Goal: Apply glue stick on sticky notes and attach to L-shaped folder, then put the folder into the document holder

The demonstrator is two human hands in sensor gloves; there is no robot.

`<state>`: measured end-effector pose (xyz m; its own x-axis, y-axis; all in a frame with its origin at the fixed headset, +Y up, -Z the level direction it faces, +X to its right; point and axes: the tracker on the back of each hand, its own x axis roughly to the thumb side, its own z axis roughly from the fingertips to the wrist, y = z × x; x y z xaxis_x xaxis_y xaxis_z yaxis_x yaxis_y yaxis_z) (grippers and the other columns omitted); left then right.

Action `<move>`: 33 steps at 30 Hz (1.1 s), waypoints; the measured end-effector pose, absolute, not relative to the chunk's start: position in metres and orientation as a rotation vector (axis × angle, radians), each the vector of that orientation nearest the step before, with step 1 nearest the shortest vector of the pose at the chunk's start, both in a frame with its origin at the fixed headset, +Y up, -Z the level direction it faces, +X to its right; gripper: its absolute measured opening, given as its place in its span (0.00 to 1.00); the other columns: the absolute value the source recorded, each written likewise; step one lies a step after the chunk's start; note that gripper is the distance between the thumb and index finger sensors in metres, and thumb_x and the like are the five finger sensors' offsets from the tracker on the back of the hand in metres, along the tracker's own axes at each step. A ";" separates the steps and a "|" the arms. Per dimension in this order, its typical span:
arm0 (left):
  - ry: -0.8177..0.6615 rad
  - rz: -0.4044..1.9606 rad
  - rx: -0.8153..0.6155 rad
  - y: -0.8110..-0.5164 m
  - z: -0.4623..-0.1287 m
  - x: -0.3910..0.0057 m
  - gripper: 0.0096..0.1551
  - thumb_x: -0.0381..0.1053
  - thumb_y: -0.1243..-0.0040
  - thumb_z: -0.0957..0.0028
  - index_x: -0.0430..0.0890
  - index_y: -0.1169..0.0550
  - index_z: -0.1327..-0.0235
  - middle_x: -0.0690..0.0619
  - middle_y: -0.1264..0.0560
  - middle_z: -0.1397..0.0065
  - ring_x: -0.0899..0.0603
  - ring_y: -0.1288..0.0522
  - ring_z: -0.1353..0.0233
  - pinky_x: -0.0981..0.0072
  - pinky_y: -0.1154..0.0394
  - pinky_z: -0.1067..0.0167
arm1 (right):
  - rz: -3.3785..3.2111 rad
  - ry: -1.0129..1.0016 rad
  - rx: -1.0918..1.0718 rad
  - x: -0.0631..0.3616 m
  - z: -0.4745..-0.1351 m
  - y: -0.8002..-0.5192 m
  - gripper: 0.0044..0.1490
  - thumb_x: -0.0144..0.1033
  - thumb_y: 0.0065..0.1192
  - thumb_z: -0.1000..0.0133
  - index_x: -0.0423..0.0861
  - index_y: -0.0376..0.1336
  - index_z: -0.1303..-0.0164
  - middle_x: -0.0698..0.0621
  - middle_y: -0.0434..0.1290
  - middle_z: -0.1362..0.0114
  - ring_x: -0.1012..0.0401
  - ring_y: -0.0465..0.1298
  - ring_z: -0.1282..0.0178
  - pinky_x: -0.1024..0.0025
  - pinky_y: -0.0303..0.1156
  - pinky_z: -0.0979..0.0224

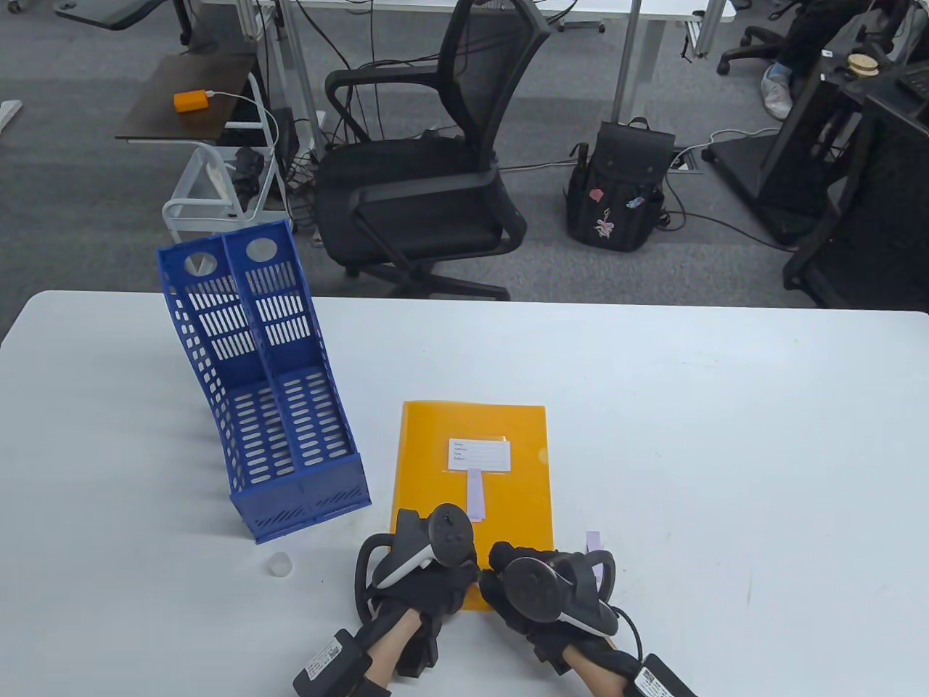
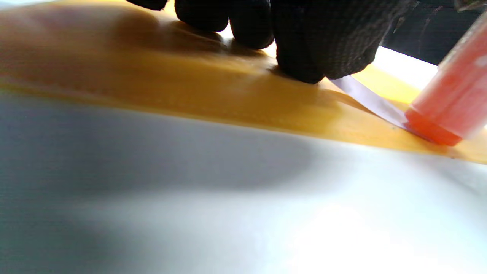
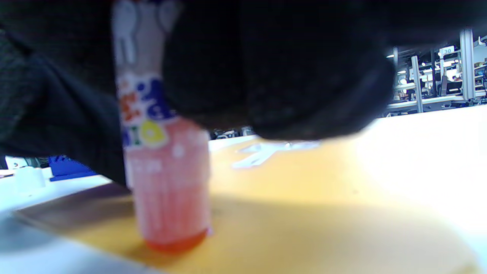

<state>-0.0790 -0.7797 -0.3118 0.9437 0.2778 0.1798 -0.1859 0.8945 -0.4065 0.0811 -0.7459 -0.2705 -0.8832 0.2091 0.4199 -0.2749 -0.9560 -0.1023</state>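
On yellow folder (image 1: 475, 465) | right hand (image 1: 541, 588) grip clasps pinkish glue stick (image 3: 167, 190) | left hand (image 2: 304, 45) fingertips flat, pinning pale note (image 2: 374, 101)

folder (image 1: 472, 465): glossy, smooth yellow plastic
sticky note (image 2: 374, 102): thin pale matt paper
glue stick (image 3: 167, 182): translucent pink plastic, printed label
left hand (image 1: 417, 573): coarse black knit cloth glove
document holder (image 1: 268, 392): perforated blue plastic
table (image 1: 726, 472): smooth white, slight sheen

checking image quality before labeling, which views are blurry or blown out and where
Table view: sharp, evenly lit. Left wrist view: glue stick motion-blurred, table glaring, folder soft. Right wrist view: right hand a dark out-of-focus mass, table at right overexposed.
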 end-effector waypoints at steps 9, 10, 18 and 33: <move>-0.237 0.242 -0.401 -0.780 -0.312 -0.079 0.19 0.57 0.36 0.49 0.53 0.19 0.48 0.51 0.37 0.22 0.39 0.43 0.20 0.36 0.46 0.25 | 2.708 -0.346 0.531 0.097 -0.266 -0.731 0.28 0.53 0.69 0.48 0.41 0.74 0.53 0.45 0.84 0.69 0.55 0.84 0.78 0.63 0.80 0.73; -0.237 0.242 -0.402 -0.780 -0.312 -0.079 0.19 0.57 0.36 0.49 0.53 0.19 0.48 0.52 0.37 0.22 0.40 0.43 0.20 0.36 0.46 0.25 | 2.719 -0.334 0.543 0.094 -0.266 -0.734 0.29 0.53 0.69 0.48 0.41 0.74 0.53 0.44 0.84 0.68 0.55 0.84 0.77 0.62 0.80 0.73; -0.235 0.243 -0.401 -0.780 -0.312 -0.079 0.19 0.57 0.35 0.49 0.53 0.19 0.48 0.51 0.37 0.22 0.39 0.43 0.20 0.36 0.46 0.25 | 2.761 -0.227 0.586 0.083 -0.274 -0.749 0.28 0.52 0.67 0.47 0.42 0.73 0.49 0.43 0.84 0.65 0.54 0.84 0.74 0.62 0.80 0.70; -0.234 0.250 -0.403 -0.780 -0.312 -0.079 0.19 0.57 0.36 0.49 0.53 0.19 0.48 0.52 0.37 0.21 0.40 0.43 0.20 0.36 0.46 0.25 | 2.730 -0.204 0.522 0.098 -0.270 -0.738 0.29 0.54 0.70 0.49 0.41 0.75 0.54 0.46 0.84 0.69 0.57 0.84 0.79 0.64 0.79 0.74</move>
<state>-0.0791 -0.7804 -0.3118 0.9428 0.2843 0.1739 -0.1922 0.8901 -0.4132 0.0984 -0.7382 -0.2702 -0.8699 0.3133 0.3809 -0.3665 -0.9274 -0.0743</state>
